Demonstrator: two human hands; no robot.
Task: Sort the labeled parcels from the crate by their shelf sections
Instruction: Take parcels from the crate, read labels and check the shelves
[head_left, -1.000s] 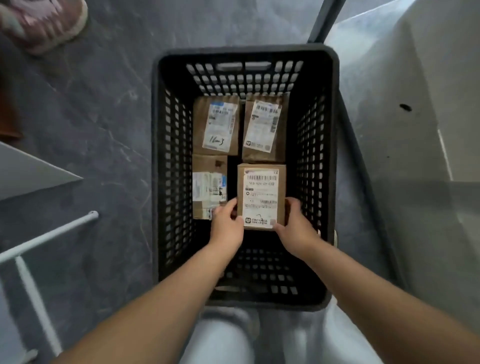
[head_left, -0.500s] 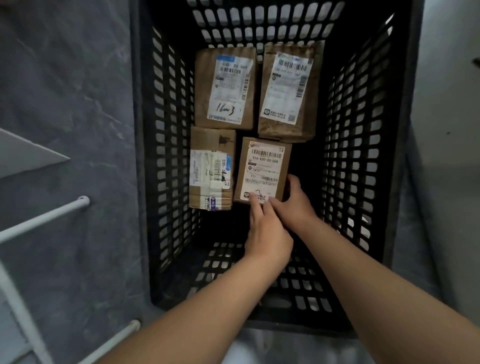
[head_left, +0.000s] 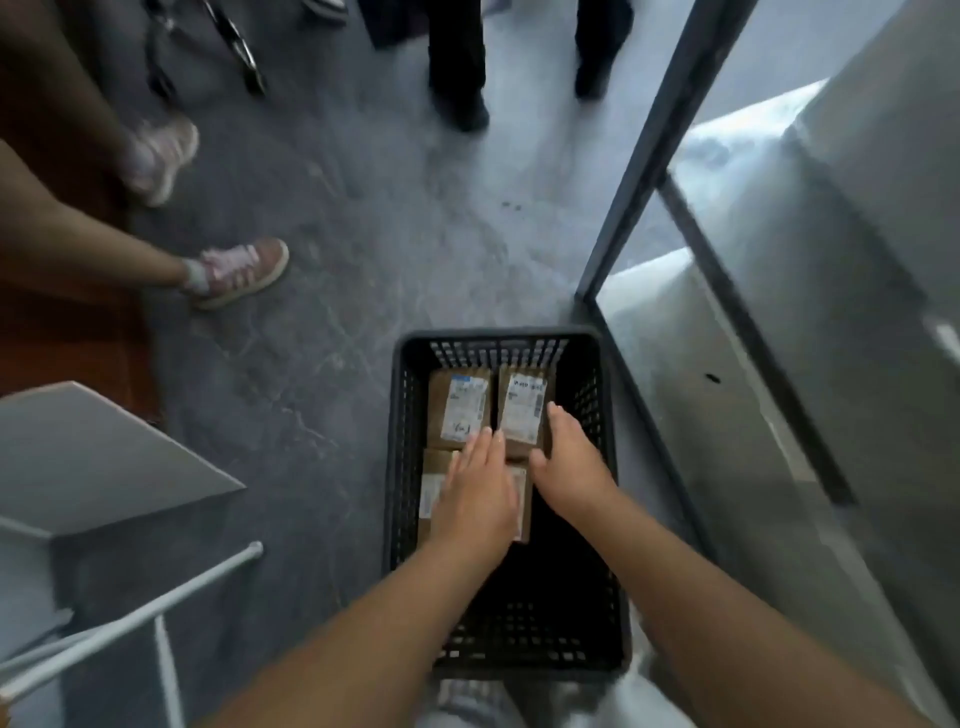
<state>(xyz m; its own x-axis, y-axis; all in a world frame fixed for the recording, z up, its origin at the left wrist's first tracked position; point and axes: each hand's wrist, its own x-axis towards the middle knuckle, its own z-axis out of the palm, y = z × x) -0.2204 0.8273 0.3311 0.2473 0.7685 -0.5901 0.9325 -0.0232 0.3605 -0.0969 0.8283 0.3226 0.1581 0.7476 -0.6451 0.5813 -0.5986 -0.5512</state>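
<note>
Both hands were down inside the black crate (head_left: 400, 467), low and right of centre in the frame, and neither had a proper hold on anything. The left hand (head_left: 475, 496) lay flat with fingers stretched out over the two near parcels, its fingertips reaching the edge of the far left parcel (head_left: 460, 410). The right hand (head_left: 569, 462) was spread open and cupped against the right side of the far right parcel (head_left: 522, 410), thumb at its near corner, not yet closed on it. The risk, as I judged it, was a grab made half blind: the left hand covered most of the near right parcel (head_left: 522, 499) and much of the near left parcel (head_left: 431, 493), so a label could be misread and a box sent to the wrong section. The four boxes sat tight together, and pulling one out might drag or tip its neighbour. The picture was blurred as well, which suggested a hurried head. I counted four brown parcels, each with a white label, one crate, and two hands. Other people's legs and shoes (head_left: 239, 270) stood at the upper left on the grey floor (head_left: 337, 260), close enough to be bumped.
</note>
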